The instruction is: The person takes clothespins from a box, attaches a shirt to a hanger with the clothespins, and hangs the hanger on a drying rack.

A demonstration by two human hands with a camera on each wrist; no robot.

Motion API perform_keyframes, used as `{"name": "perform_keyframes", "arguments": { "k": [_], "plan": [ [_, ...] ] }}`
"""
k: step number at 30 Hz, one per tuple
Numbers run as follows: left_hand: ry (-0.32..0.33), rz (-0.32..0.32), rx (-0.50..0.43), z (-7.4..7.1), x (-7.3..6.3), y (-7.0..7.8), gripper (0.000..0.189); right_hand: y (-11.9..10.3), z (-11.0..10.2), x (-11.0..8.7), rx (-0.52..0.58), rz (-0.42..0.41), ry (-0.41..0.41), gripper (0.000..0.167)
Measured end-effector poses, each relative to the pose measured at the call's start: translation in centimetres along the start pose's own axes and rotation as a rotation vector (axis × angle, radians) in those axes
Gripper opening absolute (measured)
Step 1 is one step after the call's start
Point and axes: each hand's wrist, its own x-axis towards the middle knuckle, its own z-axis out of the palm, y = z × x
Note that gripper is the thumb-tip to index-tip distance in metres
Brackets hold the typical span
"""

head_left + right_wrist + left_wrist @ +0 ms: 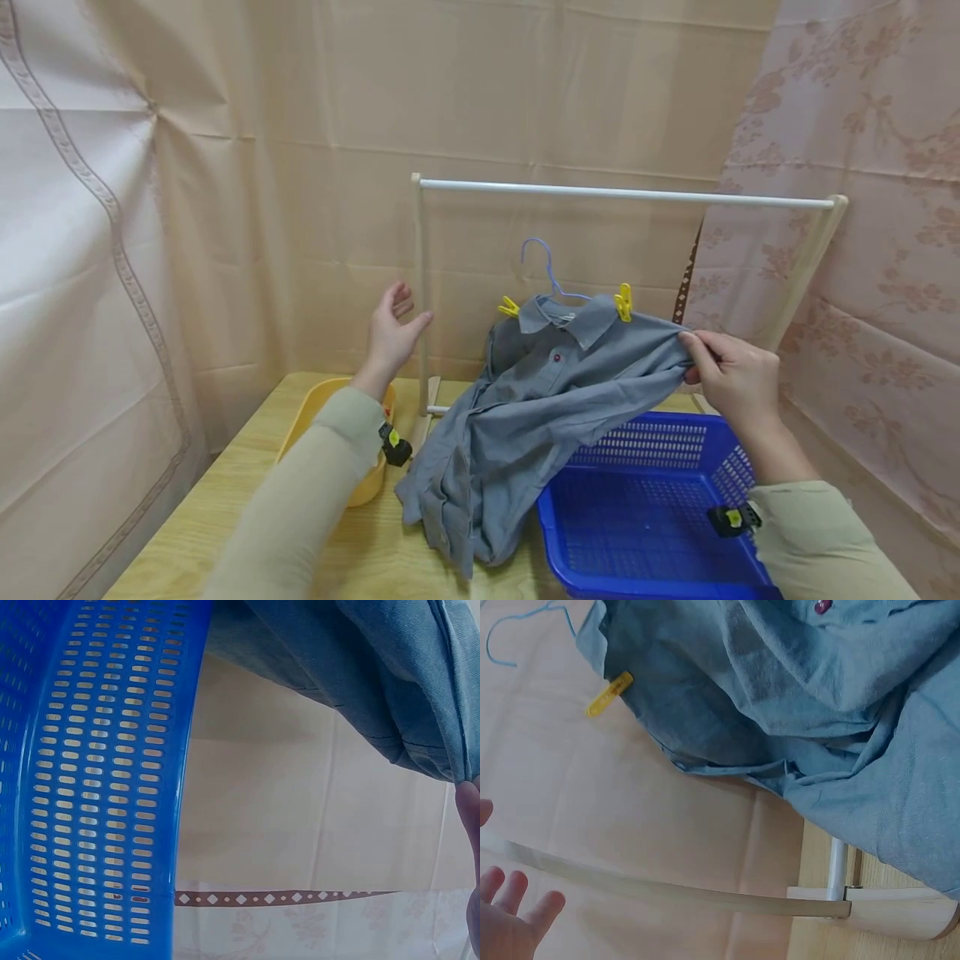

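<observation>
A grey-blue button shirt [525,400] with a collar is on a blue wire hanger [550,265], whose hook stands up below the rack's bar. One yellow clothespin [624,302] clips the shirt's right shoulder, and another yellow clothespin [509,307] the left. My right hand [735,375] pinches the shirt at its right shoulder edge and draws the cloth out sideways. Beside the rack's left post, my left hand [396,329] is raised with relaxed fingers, holding nothing and apart from the shirt. The shirt's lower part drapes onto the table.
A rack with a white bar [622,193] and wooden posts stands behind the shirt. An empty-looking blue basket [551,533] sits at the right front. The yellow basket [307,408] is partly hidden behind my left forearm. Curtains [337,100] surround the wooden table [217,500].
</observation>
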Motion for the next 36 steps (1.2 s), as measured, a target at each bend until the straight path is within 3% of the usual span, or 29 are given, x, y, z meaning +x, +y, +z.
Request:
{"name": "perform_keyframes", "arguments": {
  "k": [12,21,28,36],
  "plan": [
    [0.067,-0.049,0.003,0.3,1.1,-2.1,0.052,-0.6,0.1,-0.1,0.020,0.019,0.013,0.007],
    [0.034,-0.087,0.031,0.5,1.2,-2.4,0.044,-1.0,0.1,-0.1,0.037,0.015,0.041,0.006],
    [-0.016,-0.147,0.049,0.1,0.9,-2.2,0.044,-1.7,-0.3,0.6,0.025,-0.032,0.104,0.006],
    [-0.049,-0.170,0.029,-0.2,1.0,-2.1,0.043,-2.7,-0.9,1.7,0.077,-0.054,0.203,0.008]
  ]
}}
